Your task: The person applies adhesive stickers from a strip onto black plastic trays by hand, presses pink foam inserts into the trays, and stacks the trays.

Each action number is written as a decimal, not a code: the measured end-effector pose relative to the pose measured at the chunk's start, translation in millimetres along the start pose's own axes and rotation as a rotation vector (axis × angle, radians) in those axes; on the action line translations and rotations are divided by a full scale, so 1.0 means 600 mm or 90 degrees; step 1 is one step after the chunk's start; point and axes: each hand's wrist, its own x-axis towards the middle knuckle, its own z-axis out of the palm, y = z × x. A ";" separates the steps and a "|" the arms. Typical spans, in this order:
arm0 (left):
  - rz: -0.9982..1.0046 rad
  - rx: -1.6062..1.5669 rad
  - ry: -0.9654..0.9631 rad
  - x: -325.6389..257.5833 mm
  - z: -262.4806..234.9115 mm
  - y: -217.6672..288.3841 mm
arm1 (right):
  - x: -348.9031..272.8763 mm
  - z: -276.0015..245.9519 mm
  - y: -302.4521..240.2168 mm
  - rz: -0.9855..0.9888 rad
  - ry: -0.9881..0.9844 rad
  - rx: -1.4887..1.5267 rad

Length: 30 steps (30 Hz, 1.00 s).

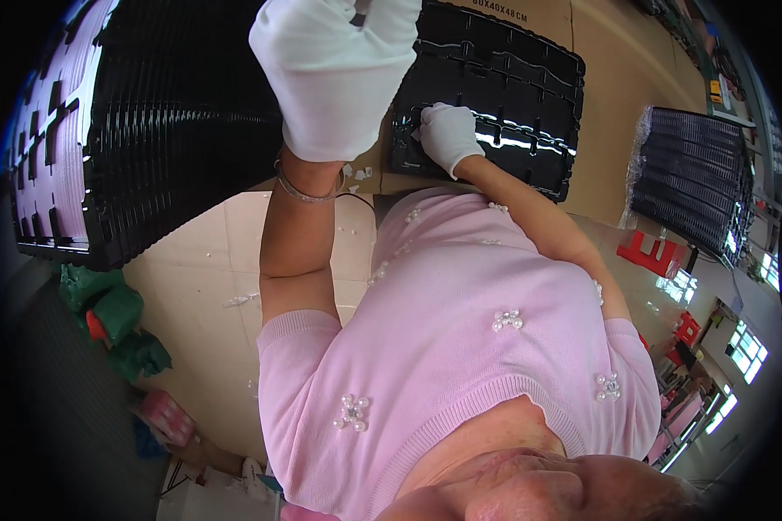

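Observation:
My left hand [334, 82], in a white glove, is raised at the top of the view, in front of the stack of black plastic trays. Its fingers are curled, but the upper edge cuts off the tips, so what they hold cannot be made out. My right hand [450, 139], also in a white glove, rests closed on the near left part of a glossy black plastic tray [530, 104]. A small greyish bit shows by its fingertips, too small to name. The tray lies on brown cardboard [608, 139].
A tall stack of black trays [174, 130] stands at the left. At the right is another dark tray stack [691, 178] in clear film. White scraps [356, 176] lie near the cardboard's edge. Green bags [117, 313] sit on the floor at left; a red object [656, 253] is at right.

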 end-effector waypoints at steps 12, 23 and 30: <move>0.050 -0.004 0.031 -0.003 0.005 -0.007 | -0.011 0.031 0.028 -0.183 0.145 -0.025; 0.048 -0.022 0.024 -0.003 0.004 -0.012 | -0.011 0.042 0.045 -0.333 0.177 0.064; 0.023 -0.032 0.002 0.002 0.009 -0.007 | -0.037 0.014 0.047 -0.348 0.137 0.150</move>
